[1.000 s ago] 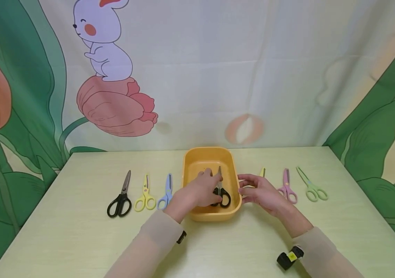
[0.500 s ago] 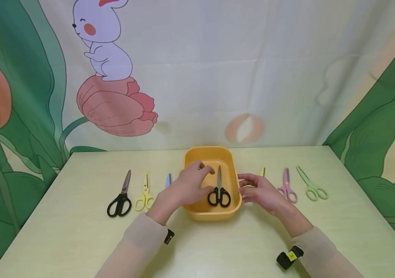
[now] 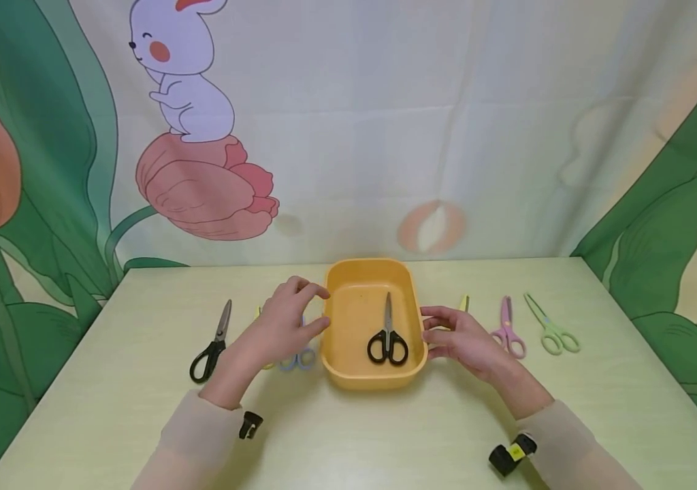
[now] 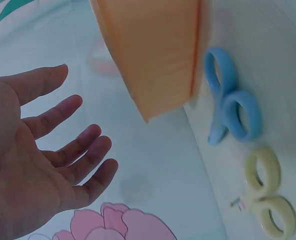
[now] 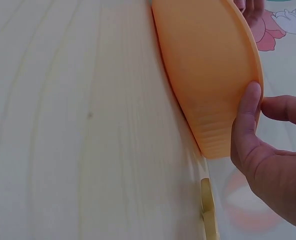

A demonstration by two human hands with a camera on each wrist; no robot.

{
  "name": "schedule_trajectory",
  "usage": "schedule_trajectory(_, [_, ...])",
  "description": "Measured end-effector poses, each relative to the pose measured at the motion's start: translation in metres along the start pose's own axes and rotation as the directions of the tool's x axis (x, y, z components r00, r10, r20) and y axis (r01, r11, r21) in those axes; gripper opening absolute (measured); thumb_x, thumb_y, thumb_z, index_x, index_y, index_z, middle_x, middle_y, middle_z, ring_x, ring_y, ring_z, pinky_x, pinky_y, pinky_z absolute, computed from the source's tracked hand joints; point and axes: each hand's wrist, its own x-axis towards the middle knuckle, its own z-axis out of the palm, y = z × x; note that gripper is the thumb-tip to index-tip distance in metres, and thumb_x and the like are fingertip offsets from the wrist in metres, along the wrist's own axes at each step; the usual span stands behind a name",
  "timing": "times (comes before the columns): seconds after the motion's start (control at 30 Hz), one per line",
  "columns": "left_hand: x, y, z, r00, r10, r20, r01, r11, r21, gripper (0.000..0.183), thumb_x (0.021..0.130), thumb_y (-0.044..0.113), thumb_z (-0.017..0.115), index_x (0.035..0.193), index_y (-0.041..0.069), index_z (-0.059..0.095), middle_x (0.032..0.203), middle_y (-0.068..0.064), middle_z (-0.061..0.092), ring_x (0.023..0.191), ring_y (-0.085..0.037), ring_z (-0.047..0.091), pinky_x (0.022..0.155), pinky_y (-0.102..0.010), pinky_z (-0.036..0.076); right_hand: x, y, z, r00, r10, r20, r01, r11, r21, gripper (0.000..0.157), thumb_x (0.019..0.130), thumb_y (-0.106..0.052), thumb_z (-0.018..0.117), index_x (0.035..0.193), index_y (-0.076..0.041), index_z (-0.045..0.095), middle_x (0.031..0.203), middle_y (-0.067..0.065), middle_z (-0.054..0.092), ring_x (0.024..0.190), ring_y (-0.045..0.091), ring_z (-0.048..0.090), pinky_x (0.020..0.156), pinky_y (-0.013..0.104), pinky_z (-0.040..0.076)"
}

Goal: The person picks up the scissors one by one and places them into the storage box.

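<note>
Black-handled scissors lie closed inside the orange-yellow plastic tray, blades pointing away. My right hand holds the tray's right rim; in the right wrist view its fingers lie at the rim and on the outer wall. To the left of the tray, my left hand hovers with loosely bent, spread fingers and holds nothing. Beneath it are blue scissors and yellow scissors, partly hidden in the head view; their handle loops show in the left wrist view.
Larger black-handled scissors lie at the left of the pale wooden table. Right of the tray are more yellow scissors, partly covered by my right hand, then pink scissors and green scissors. A printed curtain hangs behind.
My left hand has let go of the black-handled scissors in the tray and moved left, out over the blue and yellow scissors. The right hand and tray have stayed put.
</note>
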Motion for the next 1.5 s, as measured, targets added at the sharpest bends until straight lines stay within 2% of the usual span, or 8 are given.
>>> schedule_trajectory(0.4, [-0.025,-0.035,-0.016,0.994,-0.108,-0.023,0.109,0.994,0.030,0.036,0.097,0.018,0.071,0.129,0.006,0.061,0.132,-0.022,0.051,0.119,-0.042,0.050,0.099,-0.062,0.039,0.000,-0.001,0.003,1.000,-0.003,-0.006,0.003,1.000,-0.009,0.062,0.095,0.005,0.060,0.150,0.013,0.035,0.125,0.024,0.048,0.092,0.022,0.063,0.080,0.036,0.059])
schedule_trajectory(0.6, [-0.038,-0.047,-0.025,0.982,-0.187,-0.009,0.187,0.981,0.060,0.037,0.098,0.021,0.069,0.131,0.005,0.060,0.131,-0.024,0.050,0.118,-0.044,0.048,0.094,-0.065,0.038,0.000,-0.001,0.002,1.000,-0.002,-0.006,0.002,1.000,-0.006,0.061,0.095,0.005,0.060,0.150,0.013,0.034,0.125,0.024,0.048,0.092,0.022,0.063,0.080,0.036,0.059])
schedule_trajectory(0.93, [-0.057,-0.071,-0.029,0.964,-0.266,0.004,0.264,0.959,0.098,0.044,0.098,0.024,0.069,0.135,0.003,0.057,0.133,-0.030,0.047,0.122,-0.049,0.046,0.090,-0.071,0.038,0.000,0.001,0.000,1.000,-0.007,-0.006,0.007,1.000,0.004,0.062,0.094,0.005,0.060,0.150,0.013,0.034,0.124,0.023,0.048,0.091,0.022,0.063,0.080,0.036,0.059])
schedule_trajectory(1.07, [-0.064,-0.079,-0.030,0.938,-0.342,0.060,0.333,0.935,0.118,0.050,0.097,0.025,0.070,0.138,0.002,0.054,0.137,-0.033,0.043,0.123,-0.052,0.043,0.090,-0.072,0.037,0.000,0.001,0.000,1.000,-0.003,0.002,0.003,1.000,0.000,0.062,0.095,0.005,0.060,0.151,0.013,0.034,0.126,0.025,0.047,0.092,0.023,0.063,0.080,0.036,0.059])
schedule_trajectory(1.33, [-0.077,-0.092,-0.038,0.856,-0.490,0.166,0.456,0.866,0.202,0.067,0.090,0.027,0.078,0.144,-0.002,0.049,0.128,-0.034,0.042,0.114,-0.050,0.043,0.085,-0.068,0.039,0.001,0.001,0.001,1.000,0.000,0.001,0.000,1.000,-0.012,0.060,0.096,0.005,0.060,0.150,0.013,0.034,0.125,0.026,0.047,0.091,0.023,0.063,0.079,0.035,0.059])
schedule_trajectory(1.43, [-0.077,-0.095,-0.038,0.843,-0.509,0.175,0.468,0.854,0.229,0.071,0.088,0.027,0.081,0.144,-0.003,0.048,0.126,-0.034,0.042,0.113,-0.050,0.043,0.085,-0.069,0.040,0.001,0.000,0.001,1.000,0.002,-0.003,-0.002,1.000,-0.013,0.060,0.096,0.005,0.060,0.150,0.013,0.034,0.126,0.026,0.047,0.091,0.023,0.063,0.079,0.036,0.059])
schedule_trajectory(1.5, [-0.077,-0.096,-0.039,0.840,-0.512,0.176,0.470,0.851,0.234,0.072,0.087,0.027,0.082,0.143,-0.003,0.048,0.125,-0.034,0.042,0.113,-0.050,0.043,0.085,-0.070,0.040,0.001,-0.001,0.000,1.000,-0.004,-0.006,0.004,1.000,-0.013,0.061,0.096,0.005,0.060,0.150,0.013,0.034,0.126,0.026,0.047,0.092,0.023,0.063,0.080,0.037,0.059])
